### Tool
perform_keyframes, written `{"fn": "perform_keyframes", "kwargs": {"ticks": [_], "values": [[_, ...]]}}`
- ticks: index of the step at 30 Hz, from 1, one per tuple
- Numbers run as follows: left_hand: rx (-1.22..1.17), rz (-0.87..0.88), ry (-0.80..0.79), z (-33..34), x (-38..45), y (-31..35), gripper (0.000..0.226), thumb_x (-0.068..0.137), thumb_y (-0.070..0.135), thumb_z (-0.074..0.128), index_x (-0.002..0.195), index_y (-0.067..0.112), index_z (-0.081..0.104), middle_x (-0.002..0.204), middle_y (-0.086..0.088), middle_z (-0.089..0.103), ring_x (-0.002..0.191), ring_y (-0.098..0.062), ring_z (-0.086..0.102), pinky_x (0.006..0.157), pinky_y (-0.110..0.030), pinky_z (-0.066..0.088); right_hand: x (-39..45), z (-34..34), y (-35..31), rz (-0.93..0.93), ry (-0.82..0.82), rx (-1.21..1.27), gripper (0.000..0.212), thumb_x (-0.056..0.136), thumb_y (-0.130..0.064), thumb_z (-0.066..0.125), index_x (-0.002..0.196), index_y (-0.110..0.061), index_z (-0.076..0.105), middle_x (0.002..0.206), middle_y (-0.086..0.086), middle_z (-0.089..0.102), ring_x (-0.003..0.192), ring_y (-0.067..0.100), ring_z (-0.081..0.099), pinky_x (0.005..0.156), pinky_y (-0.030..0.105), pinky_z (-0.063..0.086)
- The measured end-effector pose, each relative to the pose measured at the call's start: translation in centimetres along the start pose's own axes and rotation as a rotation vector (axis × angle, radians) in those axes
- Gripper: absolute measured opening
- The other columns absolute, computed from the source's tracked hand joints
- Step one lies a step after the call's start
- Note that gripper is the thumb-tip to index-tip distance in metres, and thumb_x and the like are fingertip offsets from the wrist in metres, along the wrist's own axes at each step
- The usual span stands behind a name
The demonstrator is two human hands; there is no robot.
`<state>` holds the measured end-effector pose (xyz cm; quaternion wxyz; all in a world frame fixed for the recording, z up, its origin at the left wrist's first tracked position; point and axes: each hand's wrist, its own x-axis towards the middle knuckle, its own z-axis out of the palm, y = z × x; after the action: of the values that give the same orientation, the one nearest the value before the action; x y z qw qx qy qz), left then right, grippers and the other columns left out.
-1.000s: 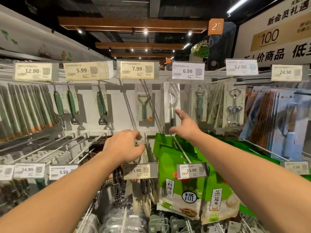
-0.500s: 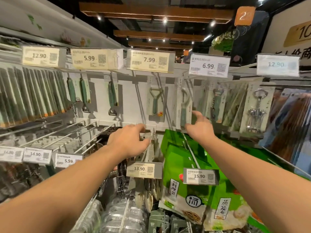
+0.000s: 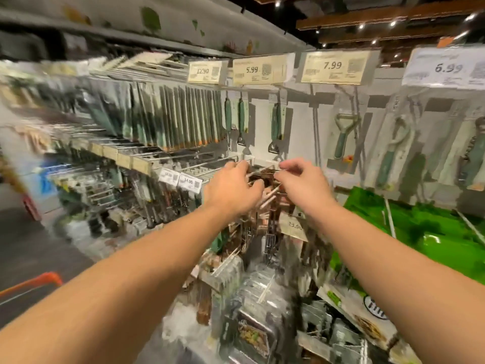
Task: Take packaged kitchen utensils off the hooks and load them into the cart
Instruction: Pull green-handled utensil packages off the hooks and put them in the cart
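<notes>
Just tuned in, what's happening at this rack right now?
A person is reaching both hands to the same hook of dark packaged utensils in a shop display. The left hand and right hand have fingers curled at the packages; the blur hides the exact grip. An orange cart edge shows lower left.

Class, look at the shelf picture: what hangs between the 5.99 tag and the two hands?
In the head view, two green-handled tools on white cards hang between the 5.99 tag and the left hand and right hand.
</notes>
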<state>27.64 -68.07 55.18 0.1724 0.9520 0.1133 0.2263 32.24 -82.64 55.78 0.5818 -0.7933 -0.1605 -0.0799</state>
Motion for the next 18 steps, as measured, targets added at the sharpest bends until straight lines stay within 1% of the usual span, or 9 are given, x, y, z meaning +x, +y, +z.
{"fn": "perform_keyframes", "kwargs": {"ticks": [1, 3, 5, 7, 10, 14, 16, 18], "values": [[0.017, -0.032, 0.024, -0.9, -1.1, -1.5, 0.046, 0.096, 0.053, 0.051, 0.129, 0.022, 0.059, 0.125, -0.004, 0.062, 0.111, -0.027, 0.062, 0.092, -0.045, 0.055, -0.4, 1.5, -0.5, -0.002, -0.038, 0.008, 0.014, 0.089, -0.023, 0.069, 0.101, -0.029, 0.067, 0.1, -0.01, 0.07, 0.087, 0.012, 0.067, 0.078, 0.031, 0.056], [0.043, -0.127, 0.056, -2.7, -3.5, -4.7, 0.045, 0.099, 0.054, 0.048, 0.129, 0.023, 0.06, 0.129, -0.005, 0.062, 0.113, -0.03, 0.061, 0.09, -0.043, 0.052, -2.0, 5.2, -1.8, 0.004, -0.127, 0.039, 0.017, 0.085, -0.027, 0.07, 0.101, -0.029, 0.068, 0.095, -0.009, 0.071, 0.085, 0.016, 0.069, 0.084, 0.043, 0.059], [0.058, -0.23, 0.072, -4.6, -6.2, -8.2, 0.042, 0.1, 0.055, 0.046, 0.123, 0.023, 0.062, 0.126, -0.006, 0.06, 0.114, -0.032, 0.061, 0.089, -0.042, 0.049, -3.9, 9.2, -2.6, 0.009, -0.213, 0.078, 0.02, 0.075, -0.036, 0.069, 0.094, -0.031, 0.068, 0.089, -0.007, 0.072, 0.083, 0.023, 0.072, 0.083, 0.052, 0.06], [0.074, -0.315, 0.097, -6.5, -8.9, -12.1, 0.042, 0.1, 0.058, 0.044, 0.116, 0.024, 0.062, 0.12, -0.005, 0.06, 0.112, -0.033, 0.061, 0.092, -0.045, 0.051, -6.0, 13.5, -3.4, 0.011, -0.303, 0.106, 0.017, 0.073, -0.037, 0.068, 0.089, -0.031, 0.066, 0.086, -0.005, 0.071, 0.086, 0.027, 0.071, 0.082, 0.055, 0.06], [0.136, -0.441, 0.105, -9.4, -13.3, -18.5, 0.046, 0.099, 0.061, 0.043, 0.119, 0.024, 0.062, 0.124, -0.007, 0.06, 0.116, -0.035, 0.061, 0.095, -0.048, 0.052, -10.0, 19.9, -4.9, -0.019, -0.444, 0.104, 0.009, 0.086, -0.027, 0.071, 0.092, -0.03, 0.065, 0.089, -0.006, 0.068, 0.089, 0.023, 0.069, 0.087, 0.05, 0.059], [0.213, -0.602, 0.082, -13.2, -19.2, -26.7, 0.047, 0.102, 0.059, 0.045, 0.13, 0.024, 0.06, 0.134, -0.008, 0.058, 0.126, -0.036, 0.059, 0.098, -0.047, 0.048, -15.5, 28.9, -6.9, -0.067, -0.593, 0.057, 0.011, 0.089, -0.024, 0.071, 0.099, -0.024, 0.065, 0.084, -0.012, 0.064, 0.093, 0.021, 0.067, 0.089, 0.036, 0.054], [0.236, -0.659, 0.056, -14.9, -22.4, -30.9, 0.049, 0.102, 0.059, 0.045, 0.134, 0.025, 0.058, 0.136, -0.007, 0.057, 0.126, -0.038, 0.059, 0.1, -0.047, 0.048, -18.7, 33.7, -7.9, -0.066, -0.666, 0.05, 0.011, 0.09, -0.02, 0.071, 0.099, -0.021, 0.064, 0.081, -0.011, 0.061, 0.088, 0.019, 0.063, 0.082, 0.031, 0.049], [0.248, -0.71, 0.033, -16.3, -25.8, -35.4, 0.051, 0.102, 0.059, 0.045, 0.137, 0.025, 0.056, 0.137, -0.007, 0.057, 0.127, -0.039, 0.058, 0.101, -0.048, 0.048, -22.0, 38.4, -8.6, -0.052, -0.744, 0.05, 0.012, 0.092, -0.015, 0.07, 0.101, -0.017, 0.063, 0.081, -0.007, 0.06, 0.08, 0.016, 0.059, 0.072, 0.026, 0.046]]}}
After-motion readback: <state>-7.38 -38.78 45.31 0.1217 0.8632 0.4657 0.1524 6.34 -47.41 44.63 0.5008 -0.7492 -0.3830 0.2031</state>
